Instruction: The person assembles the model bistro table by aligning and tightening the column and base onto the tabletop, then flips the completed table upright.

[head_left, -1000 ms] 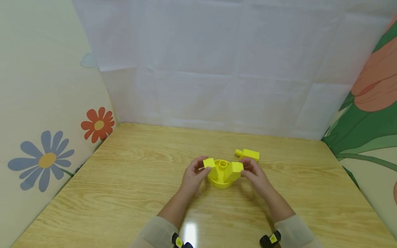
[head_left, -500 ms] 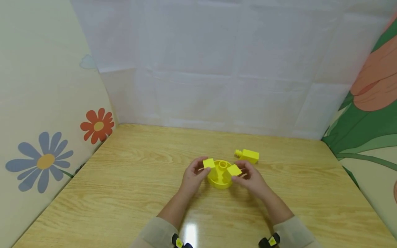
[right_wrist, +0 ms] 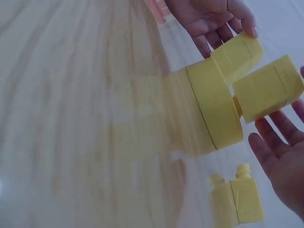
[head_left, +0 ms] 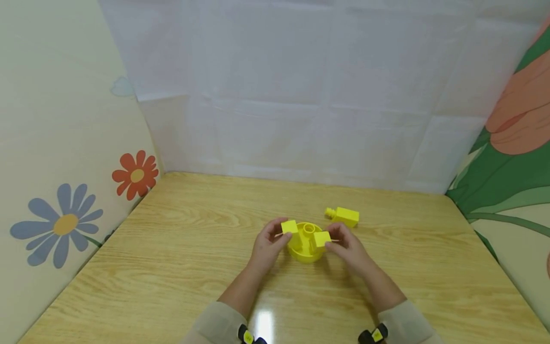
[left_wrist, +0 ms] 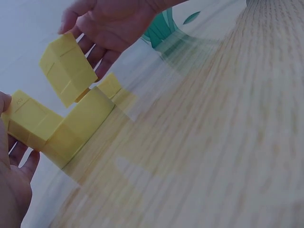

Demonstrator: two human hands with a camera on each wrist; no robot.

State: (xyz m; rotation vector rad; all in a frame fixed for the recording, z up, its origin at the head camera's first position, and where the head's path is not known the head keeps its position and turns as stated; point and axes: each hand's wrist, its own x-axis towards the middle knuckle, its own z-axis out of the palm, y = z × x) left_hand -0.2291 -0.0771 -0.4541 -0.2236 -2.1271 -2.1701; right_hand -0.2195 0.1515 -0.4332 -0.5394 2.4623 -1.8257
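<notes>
A round yellow base (head_left: 306,257) with a raised rim and a ring-shaped socket inside stands on the table. My left hand (head_left: 267,246) holds a yellow block-shaped leg (head_left: 290,228) upright at the base's left side. Between thumb and fingers, my right hand (head_left: 349,246) pinches a second yellow block leg (head_left: 322,239) over the base's right side. In the right wrist view that leg (right_wrist: 268,88) tilts, its narrow neck at the rim of the base (right_wrist: 216,104). The left wrist view shows both legs above the base (left_wrist: 88,121).
A third yellow leg (head_left: 346,217) with a ridged neck lies on the wooden table (head_left: 193,267) behind my right hand. A white sheet (head_left: 266,95) hangs at the back, and flower-printed panels (head_left: 64,143) stand at the sides.
My right hand has shifted its leg left, closer over the base, and the leg's top has turned. My left hand and its leg stay in place.
</notes>
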